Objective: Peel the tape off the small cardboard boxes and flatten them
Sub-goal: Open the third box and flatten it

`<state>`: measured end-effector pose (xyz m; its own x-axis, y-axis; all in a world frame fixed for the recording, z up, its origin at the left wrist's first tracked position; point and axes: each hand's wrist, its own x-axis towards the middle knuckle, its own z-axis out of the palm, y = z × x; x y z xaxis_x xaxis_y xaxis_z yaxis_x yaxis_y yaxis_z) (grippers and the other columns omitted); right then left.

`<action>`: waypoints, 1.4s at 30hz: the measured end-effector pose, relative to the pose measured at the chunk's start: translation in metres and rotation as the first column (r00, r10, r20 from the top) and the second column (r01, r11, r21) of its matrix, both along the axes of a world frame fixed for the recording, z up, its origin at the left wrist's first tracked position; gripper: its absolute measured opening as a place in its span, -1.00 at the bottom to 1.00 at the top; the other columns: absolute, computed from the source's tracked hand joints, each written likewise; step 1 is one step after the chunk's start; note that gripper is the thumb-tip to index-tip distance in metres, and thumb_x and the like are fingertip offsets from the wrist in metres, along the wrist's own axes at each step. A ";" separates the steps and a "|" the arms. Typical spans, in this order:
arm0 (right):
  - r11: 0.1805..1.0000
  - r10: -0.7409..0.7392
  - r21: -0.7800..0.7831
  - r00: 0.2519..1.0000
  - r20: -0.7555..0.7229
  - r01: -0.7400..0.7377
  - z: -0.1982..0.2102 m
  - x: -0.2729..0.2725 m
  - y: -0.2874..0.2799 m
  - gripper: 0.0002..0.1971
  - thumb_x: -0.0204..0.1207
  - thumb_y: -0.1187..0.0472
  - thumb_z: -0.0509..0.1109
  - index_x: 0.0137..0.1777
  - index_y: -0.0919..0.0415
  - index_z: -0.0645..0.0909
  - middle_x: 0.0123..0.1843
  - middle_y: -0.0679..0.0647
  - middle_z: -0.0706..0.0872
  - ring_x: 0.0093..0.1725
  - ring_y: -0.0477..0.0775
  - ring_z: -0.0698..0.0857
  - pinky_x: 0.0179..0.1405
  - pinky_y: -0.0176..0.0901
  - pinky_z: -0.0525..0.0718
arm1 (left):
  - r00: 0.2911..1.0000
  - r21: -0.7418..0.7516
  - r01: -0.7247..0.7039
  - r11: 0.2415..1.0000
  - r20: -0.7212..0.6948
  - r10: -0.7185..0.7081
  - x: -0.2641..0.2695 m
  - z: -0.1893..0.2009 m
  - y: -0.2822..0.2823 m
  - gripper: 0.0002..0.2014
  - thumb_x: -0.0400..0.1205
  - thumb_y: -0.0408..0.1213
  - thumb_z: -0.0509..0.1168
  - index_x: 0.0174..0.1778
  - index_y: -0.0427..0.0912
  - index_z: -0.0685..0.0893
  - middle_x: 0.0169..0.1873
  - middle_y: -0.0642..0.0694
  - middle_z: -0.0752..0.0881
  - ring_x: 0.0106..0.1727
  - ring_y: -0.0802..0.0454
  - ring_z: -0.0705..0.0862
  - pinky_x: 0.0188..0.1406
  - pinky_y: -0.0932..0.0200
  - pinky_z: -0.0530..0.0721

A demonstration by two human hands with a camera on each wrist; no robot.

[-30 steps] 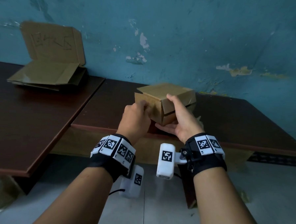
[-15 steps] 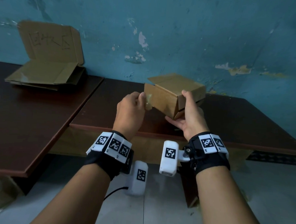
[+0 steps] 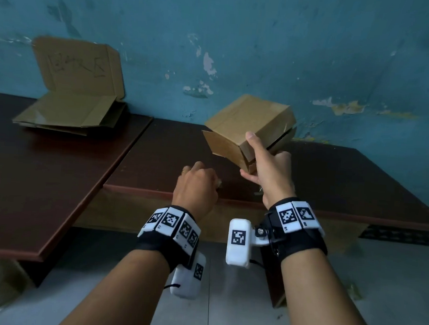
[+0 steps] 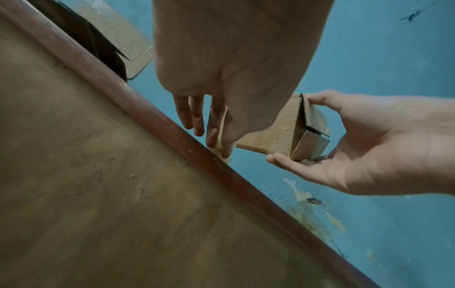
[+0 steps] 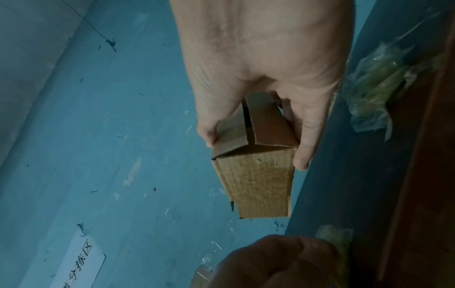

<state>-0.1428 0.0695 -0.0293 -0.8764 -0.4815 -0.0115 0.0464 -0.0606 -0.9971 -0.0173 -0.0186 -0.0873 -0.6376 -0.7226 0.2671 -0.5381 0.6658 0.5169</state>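
The right hand (image 3: 270,170) holds a small brown cardboard box (image 3: 247,129) tilted in the air above the dark brown wooden desk (image 3: 332,178), thumb curled over the near upper edge and fingers cupped beneath; in the right wrist view the box (image 5: 258,171) sits between thumb and fingers with its end flaps meeting at a dark, slightly open seam; the left hand (image 3: 197,186) hovers low over the front edge of the desk, apart from the box, its fingers drawn together and pinching a small crumpled piece of clear yellowish tape (image 4: 222,154) between thumb and fingertips, seen just above the reddish desk edge in the left wrist view; on a second dark desk (image 3: 46,178) to the left lie flattened brown cardboard sheets (image 3: 72,112), one panel with handwritten marks leaning upright against the peeling teal wall (image 3: 239,39); both wrists wear black bands with white coded markers; a heap of crumpled clear tape (image 5: 379,85) lies on the desk near the right hand.
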 end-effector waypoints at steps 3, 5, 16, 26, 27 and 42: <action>0.999 0.003 0.041 1.000 -0.012 -0.002 0.002 0.004 0.001 -0.19 0.42 -0.25 0.72 0.42 0.23 0.44 0.29 0.13 0.67 0.17 0.09 0.84 -0.17 -0.08 0.93 | 0.996 0.025 -0.013 1.000 0.085 0.011 0.003 0.006 -0.002 -0.82 0.83 -0.26 0.24 0.29 -0.14 0.68 0.32 -0.18 0.67 0.39 -0.33 0.54 0.35 -0.20 0.53; 0.999 -0.007 0.049 0.999 -0.031 0.009 0.002 0.005 0.001 -0.17 0.43 -0.21 0.73 0.46 0.24 0.41 0.27 0.12 0.65 0.17 0.07 0.81 -0.14 -0.04 0.94 | 0.998 0.080 -0.026 0.996 0.054 0.022 0.006 0.009 -0.003 -0.90 0.80 -0.35 0.20 0.22 -0.21 0.51 0.26 -0.28 0.70 0.33 -0.37 0.58 0.33 -0.25 0.52; 0.981 0.001 0.185 0.940 -0.341 0.066 -0.005 0.011 -0.005 0.08 0.03 -0.51 0.69 0.43 0.07 0.38 0.32 0.06 0.73 0.25 0.15 0.80 0.19 0.21 0.87 | 0.736 0.253 0.081 0.964 -0.667 0.113 0.013 0.045 -0.013 -0.65 0.81 0.07 0.34 0.41 -0.06 0.64 0.31 -0.01 0.64 0.16 0.47 0.63 0.19 0.56 0.56; 0.964 0.185 0.263 0.808 -0.559 -0.038 -0.004 0.020 -0.003 -0.19 0.28 -0.33 0.69 0.51 -0.13 0.52 0.33 -0.07 0.74 0.32 -0.04 0.73 0.29 -0.03 0.75 | 0.748 0.293 0.157 0.943 -0.659 0.080 0.016 0.039 -0.007 -0.40 0.55 0.34 0.54 0.36 0.10 0.57 0.33 0.04 0.62 0.35 0.09 0.69 0.39 -0.13 0.77; 0.968 0.185 0.249 0.792 -0.581 -0.044 -0.003 0.020 -0.003 -0.30 0.38 -0.23 0.70 0.48 -0.09 0.55 0.31 -0.09 0.75 0.30 -0.09 0.73 0.26 -0.11 0.74 | 0.760 0.276 0.110 0.955 -0.642 0.098 0.017 0.040 -0.007 -0.40 0.54 0.29 0.58 0.35 0.07 0.55 0.32 0.03 0.63 0.32 0.09 0.69 0.38 -0.10 0.77; 0.956 0.288 0.220 0.780 -0.555 -0.197 0.005 0.020 0.008 -0.73 0.65 0.13 0.44 0.33 0.04 0.69 0.09 -0.11 0.81 0.03 -0.22 0.75 -0.07 -0.29 0.61 | 0.826 0.153 -0.053 0.987 -0.548 0.129 0.019 0.035 -0.007 -0.35 0.55 0.29 0.56 0.41 0.03 0.53 0.31 0.07 0.59 0.23 0.10 0.68 0.37 -0.23 0.72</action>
